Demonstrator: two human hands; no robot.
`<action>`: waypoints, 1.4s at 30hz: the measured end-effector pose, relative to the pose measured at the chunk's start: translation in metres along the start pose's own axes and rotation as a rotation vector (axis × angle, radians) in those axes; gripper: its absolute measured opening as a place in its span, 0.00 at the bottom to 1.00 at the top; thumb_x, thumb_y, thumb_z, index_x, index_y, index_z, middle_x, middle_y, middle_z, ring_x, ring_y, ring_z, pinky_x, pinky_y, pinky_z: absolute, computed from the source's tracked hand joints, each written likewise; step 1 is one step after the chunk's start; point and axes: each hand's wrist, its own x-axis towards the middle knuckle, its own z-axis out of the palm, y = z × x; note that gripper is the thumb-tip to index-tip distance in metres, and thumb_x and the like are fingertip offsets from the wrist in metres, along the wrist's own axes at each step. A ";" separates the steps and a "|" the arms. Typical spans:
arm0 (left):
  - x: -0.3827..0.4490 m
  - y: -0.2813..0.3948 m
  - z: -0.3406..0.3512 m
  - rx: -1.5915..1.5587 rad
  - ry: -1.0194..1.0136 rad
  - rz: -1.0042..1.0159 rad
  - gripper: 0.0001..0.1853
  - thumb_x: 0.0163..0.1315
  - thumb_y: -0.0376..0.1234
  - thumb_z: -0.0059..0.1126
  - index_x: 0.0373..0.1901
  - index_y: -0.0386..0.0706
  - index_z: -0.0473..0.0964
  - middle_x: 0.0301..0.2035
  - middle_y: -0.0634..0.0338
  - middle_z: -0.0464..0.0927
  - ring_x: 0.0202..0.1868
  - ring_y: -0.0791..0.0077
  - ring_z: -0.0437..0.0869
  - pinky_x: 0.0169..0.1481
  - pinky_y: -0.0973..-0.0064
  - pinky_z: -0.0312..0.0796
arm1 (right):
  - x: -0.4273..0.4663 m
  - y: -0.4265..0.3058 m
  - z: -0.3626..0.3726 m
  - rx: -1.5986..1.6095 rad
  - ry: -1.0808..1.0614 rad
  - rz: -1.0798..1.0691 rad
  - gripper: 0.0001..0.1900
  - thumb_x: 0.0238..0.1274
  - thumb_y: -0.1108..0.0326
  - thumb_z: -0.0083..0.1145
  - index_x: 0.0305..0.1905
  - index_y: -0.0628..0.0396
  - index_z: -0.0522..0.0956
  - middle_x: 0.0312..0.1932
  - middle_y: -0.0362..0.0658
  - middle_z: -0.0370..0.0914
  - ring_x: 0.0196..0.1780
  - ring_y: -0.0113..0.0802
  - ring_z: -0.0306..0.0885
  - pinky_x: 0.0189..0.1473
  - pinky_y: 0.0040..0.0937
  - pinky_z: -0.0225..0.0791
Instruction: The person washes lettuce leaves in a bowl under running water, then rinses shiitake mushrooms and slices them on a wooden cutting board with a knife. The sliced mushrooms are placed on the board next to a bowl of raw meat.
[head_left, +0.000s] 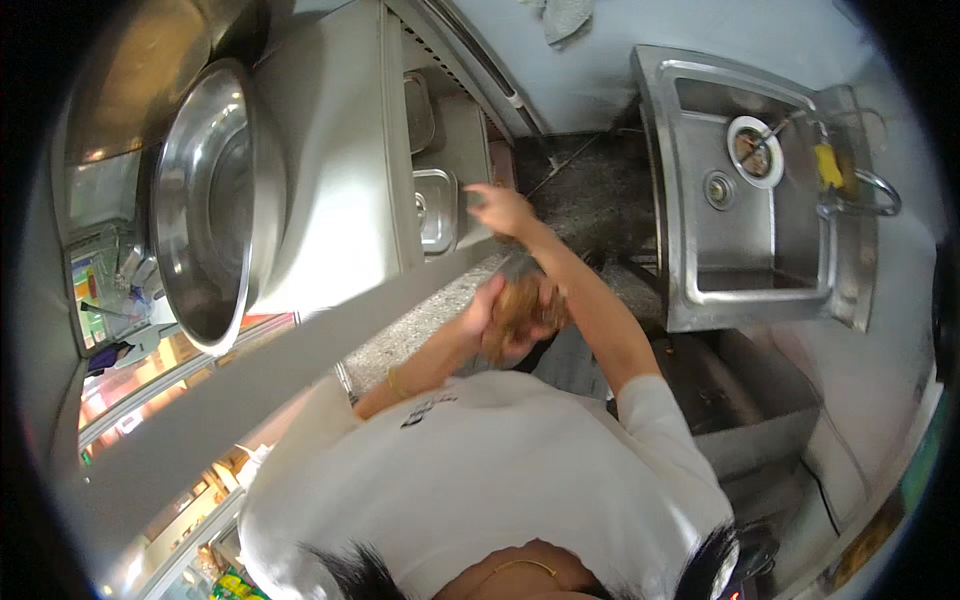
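Observation:
My left hand (481, 311) is closed around a brown item (517, 319), held low in front of my white shirt. Motion blur hides what exactly the item is. My right hand (504, 211) reaches forward over the opened cabinet, its index finger stretched out and nothing visible in it. Just left of that fingertip sits a stainless steel pan with a lid (439, 214) inside the cabinet. Another lidded steel pan (418, 112) lies farther along in the same compartment. The cabinet's door (300, 337) stands swung out to the left of my arms.
A large stainless steel basin (210, 202) rests on the white countertop (337, 172) at left. On the right is a steel sink (739, 255) with a white bowl (756, 152) in it and a faucet (881, 191). Below it stands a metal container (757, 420). The floor (600, 172) is dark ahead.

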 end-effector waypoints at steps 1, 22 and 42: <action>0.002 -0.003 0.003 -0.006 -0.035 -0.011 0.34 0.47 0.69 0.51 0.35 0.48 0.68 0.46 0.47 0.62 0.29 0.73 0.67 0.17 0.85 0.62 | 0.033 -0.011 0.026 -0.154 -0.032 -0.060 0.14 0.56 0.65 0.52 0.47 0.54 0.78 0.42 0.52 0.79 0.45 0.47 0.78 0.46 0.39 0.71; 0.014 -0.059 -0.023 -0.209 0.428 0.325 0.34 0.52 0.67 0.47 0.40 0.45 0.68 0.45 0.54 0.67 0.32 0.75 0.67 0.30 0.83 0.61 | 0.214 -0.093 0.125 -0.572 0.345 -0.793 0.13 0.47 0.62 0.59 0.39 0.52 0.82 0.38 0.45 0.81 0.40 0.40 0.79 0.27 0.43 0.70; 0.024 -0.047 -0.046 -0.230 0.554 0.096 0.33 0.57 0.66 0.41 0.46 0.48 0.69 0.47 0.55 0.70 0.37 0.69 0.72 0.28 0.80 0.70 | 0.122 -0.049 -0.046 0.114 0.514 -0.502 0.06 0.50 0.67 0.56 0.33 0.52 0.80 0.31 0.44 0.79 0.33 0.40 0.79 0.35 0.39 0.73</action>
